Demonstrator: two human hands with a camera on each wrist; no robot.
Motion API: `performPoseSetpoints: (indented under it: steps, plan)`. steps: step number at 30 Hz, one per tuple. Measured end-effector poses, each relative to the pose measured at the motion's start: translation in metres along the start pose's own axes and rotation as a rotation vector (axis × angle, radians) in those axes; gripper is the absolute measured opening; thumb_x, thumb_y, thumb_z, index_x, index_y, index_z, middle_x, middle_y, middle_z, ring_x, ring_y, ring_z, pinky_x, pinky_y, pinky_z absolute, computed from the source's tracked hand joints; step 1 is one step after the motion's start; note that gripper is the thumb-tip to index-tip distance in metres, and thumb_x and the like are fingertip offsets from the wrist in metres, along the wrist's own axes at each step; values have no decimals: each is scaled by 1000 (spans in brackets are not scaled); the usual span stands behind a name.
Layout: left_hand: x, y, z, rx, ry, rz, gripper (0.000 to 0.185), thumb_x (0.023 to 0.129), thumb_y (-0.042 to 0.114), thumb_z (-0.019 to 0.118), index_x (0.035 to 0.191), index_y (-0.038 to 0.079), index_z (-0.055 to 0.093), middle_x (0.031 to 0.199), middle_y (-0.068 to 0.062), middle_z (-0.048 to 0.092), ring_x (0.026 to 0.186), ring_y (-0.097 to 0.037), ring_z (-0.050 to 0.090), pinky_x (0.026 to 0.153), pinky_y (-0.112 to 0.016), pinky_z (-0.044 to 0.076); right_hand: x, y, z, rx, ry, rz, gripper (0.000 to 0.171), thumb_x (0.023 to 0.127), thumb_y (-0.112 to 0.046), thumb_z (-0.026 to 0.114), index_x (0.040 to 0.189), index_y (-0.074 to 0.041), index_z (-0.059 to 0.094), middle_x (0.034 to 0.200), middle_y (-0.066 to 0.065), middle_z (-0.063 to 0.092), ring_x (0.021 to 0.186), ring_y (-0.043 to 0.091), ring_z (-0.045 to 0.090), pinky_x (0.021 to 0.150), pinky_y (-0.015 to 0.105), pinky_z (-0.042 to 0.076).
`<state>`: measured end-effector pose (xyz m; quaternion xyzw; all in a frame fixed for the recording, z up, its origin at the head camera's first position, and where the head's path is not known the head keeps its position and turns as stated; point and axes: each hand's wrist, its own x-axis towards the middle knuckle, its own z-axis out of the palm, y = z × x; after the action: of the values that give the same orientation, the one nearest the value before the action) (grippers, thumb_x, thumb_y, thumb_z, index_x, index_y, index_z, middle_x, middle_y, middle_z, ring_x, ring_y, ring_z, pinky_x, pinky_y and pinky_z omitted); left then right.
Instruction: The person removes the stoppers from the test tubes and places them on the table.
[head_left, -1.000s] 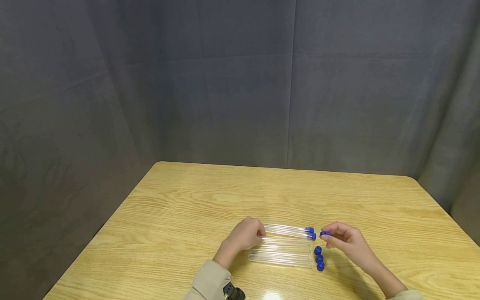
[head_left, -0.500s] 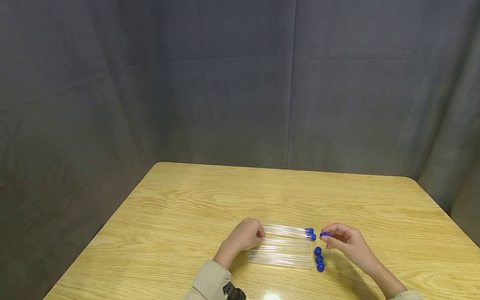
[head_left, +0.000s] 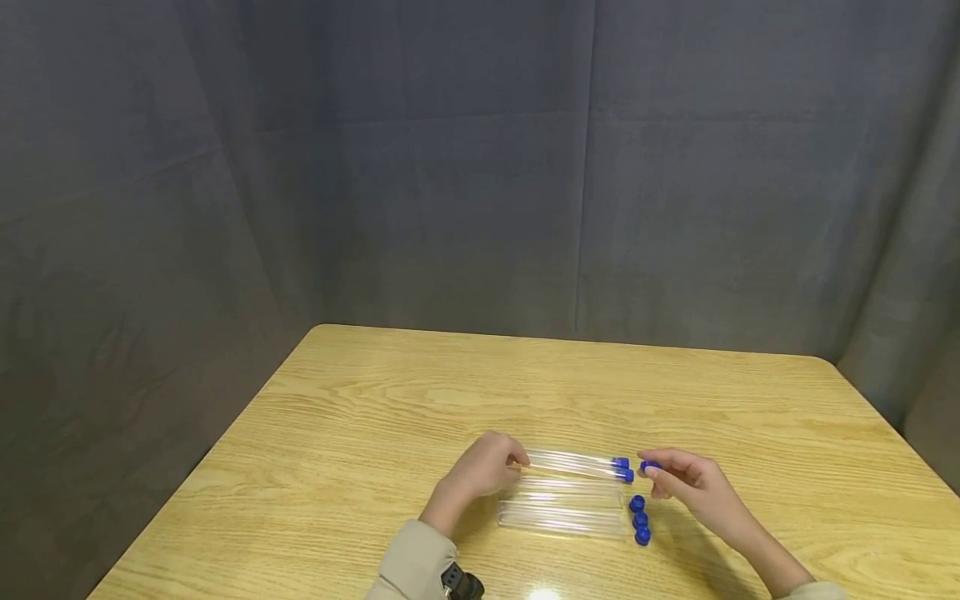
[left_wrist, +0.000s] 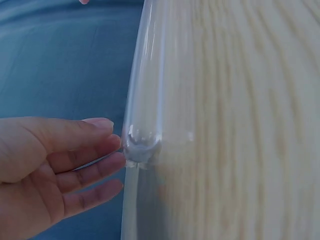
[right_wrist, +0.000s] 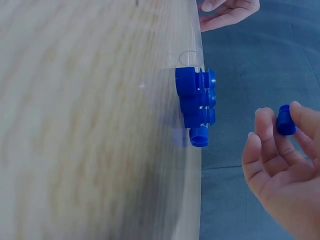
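Observation:
Two clear tubes (head_left: 570, 461) with blue caps lie on the table, in front of several uncapped clear tubes (head_left: 558, 523) in the head view. My left hand (head_left: 483, 468) hovers at the left ends of the tubes. In the left wrist view its thumb and fingers are spread beside a tube's rounded end (left_wrist: 142, 147), with nothing between them. Off the right ends of the capped tubes, my right hand (head_left: 690, 482) pinches a loose blue cap (right_wrist: 286, 121) between thumb and finger, above the table.
Three loose blue caps (head_left: 640, 520) stand in a row just right of the uncapped tubes, below my right hand. The wooden table (head_left: 390, 375) ends at grey curtains (head_left: 450, 208) behind and to the sides. A black watch (head_left: 462, 582) is on my left wrist.
My left hand has shifted slightly up and left, its fingers loosening away from the tube ends. The right hand stays nearly in place, with the cap turning a little in its fingers.

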<state>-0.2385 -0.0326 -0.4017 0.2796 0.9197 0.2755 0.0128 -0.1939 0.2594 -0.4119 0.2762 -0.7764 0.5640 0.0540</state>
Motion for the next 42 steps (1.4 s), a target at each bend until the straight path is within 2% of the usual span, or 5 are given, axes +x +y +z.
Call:
performPoseSetpoints:
  steps: [6, 14, 18, 28, 42]
  plan:
    - [-1, -1, -4, -21, 3, 6, 19, 73, -5, 63, 90, 3, 70, 89, -3, 65, 81, -14, 58, 70, -21, 46, 3, 1, 0, -62, -12, -36, 22, 91, 5, 45, 108, 15, 52, 89, -8, 61, 67, 14, 57, 56, 29, 49]
    - [-2, -4, -7, -25, 14, 19, 18, 73, -4, 65, 88, 2, 70, 86, -3, 65, 79, -15, 58, 68, -21, 45, 7, 4, 1, -60, -53, -52, 19, 91, 8, 42, 105, 20, 47, 92, -5, 61, 69, 12, 58, 54, 28, 48]
    - [-2, -5, -7, -35, 16, 16, 17, 72, -3, 66, 88, 2, 70, 85, -4, 66, 78, -16, 58, 67, -21, 45, 9, 6, 2, -75, -48, -21, 18, 90, 7, 43, 104, 18, 48, 91, -2, 61, 69, 12, 58, 54, 28, 48]
    - [-5, -6, -8, -56, 14, 9, 15, 73, -3, 67, 88, 0, 69, 85, -5, 65, 78, -17, 59, 67, -21, 46, 12, 6, 4, -230, 69, 133, 18, 88, -2, 54, 100, 10, 57, 86, 13, 58, 70, 11, 53, 55, 26, 47]
    - [-5, -8, -8, -63, 15, 14, 14, 74, -2, 67, 88, 0, 69, 85, -5, 65, 75, -13, 58, 67, -20, 45, 17, 8, 0, -229, -54, 184, 15, 87, -1, 54, 95, 11, 57, 85, 12, 59, 72, 10, 53, 58, 24, 47]
